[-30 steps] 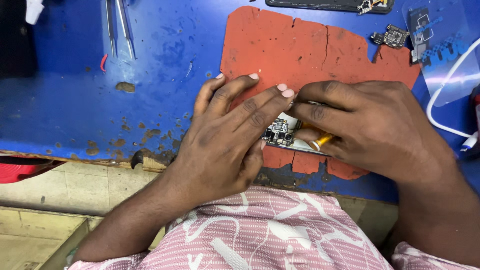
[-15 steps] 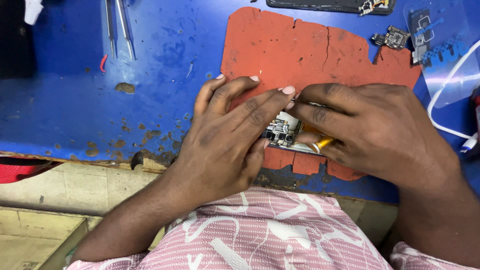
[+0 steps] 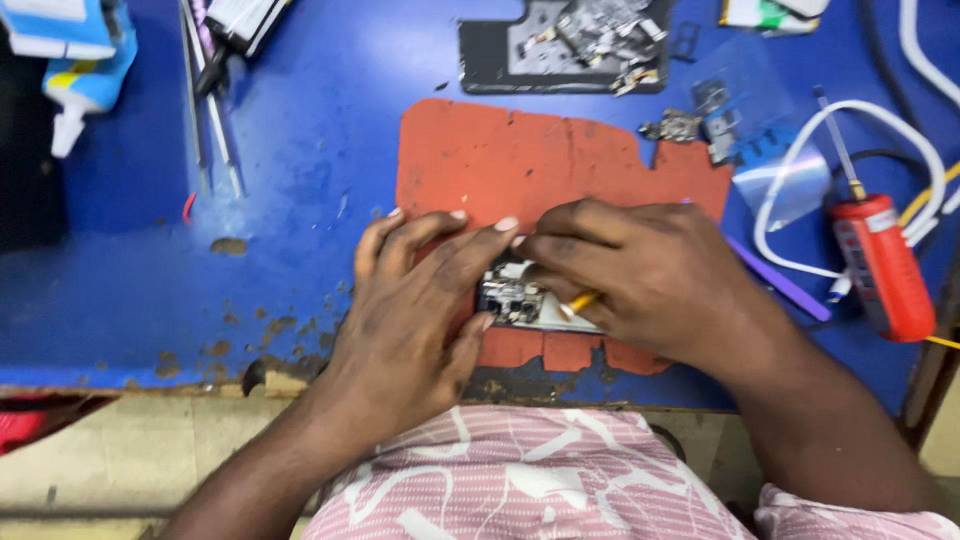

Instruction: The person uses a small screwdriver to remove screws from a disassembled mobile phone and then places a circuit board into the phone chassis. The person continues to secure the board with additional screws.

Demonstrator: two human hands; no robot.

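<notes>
Both hands are bunched over an opened phone [image 3: 520,300] on the red mat [image 3: 500,165]; left hand [image 3: 415,305] pins it, right hand [image 3: 640,275] pinches a yellow-tipped tool [image 3: 582,301] against it. Red bottle [image 3: 885,265] sits off right.

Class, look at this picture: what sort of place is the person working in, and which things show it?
Probably a small electronics repair bench. An opened device with bare circuitry lies under both hands on a worn red work mat, loose circuit parts sit above, and tweezers lie on the blue table.
</notes>
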